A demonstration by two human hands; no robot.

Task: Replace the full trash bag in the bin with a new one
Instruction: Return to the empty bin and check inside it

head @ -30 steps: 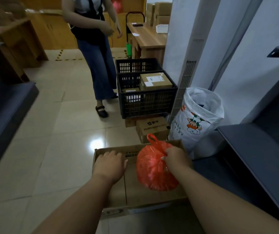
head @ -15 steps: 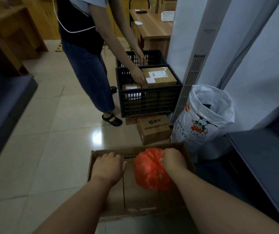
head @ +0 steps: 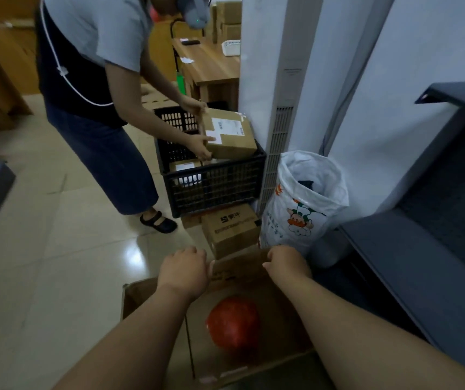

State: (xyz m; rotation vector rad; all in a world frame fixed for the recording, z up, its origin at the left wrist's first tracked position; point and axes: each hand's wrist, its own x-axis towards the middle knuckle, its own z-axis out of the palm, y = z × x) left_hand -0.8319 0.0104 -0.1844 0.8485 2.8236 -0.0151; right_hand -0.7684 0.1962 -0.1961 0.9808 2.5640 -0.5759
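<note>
Your left hand (head: pixel 182 273) and right hand (head: pixel 286 263) each grip the far rim of 1 brown cardboard box (head: pixel 234 273); 1 round red plastic trash bag (head: pixel 232 323) lies inside, with no clear long axis.

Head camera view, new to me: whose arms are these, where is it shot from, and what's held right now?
No machine here: the camera sits on a person's head, looking down at their own bare arms. The left hand and right hand both grip the far edge of a cardboard box on the floor. An orange bag lies loose inside, held by neither. Beyond stand a bin lined with a white bag and a black crate, where another person holds a parcel.
</note>
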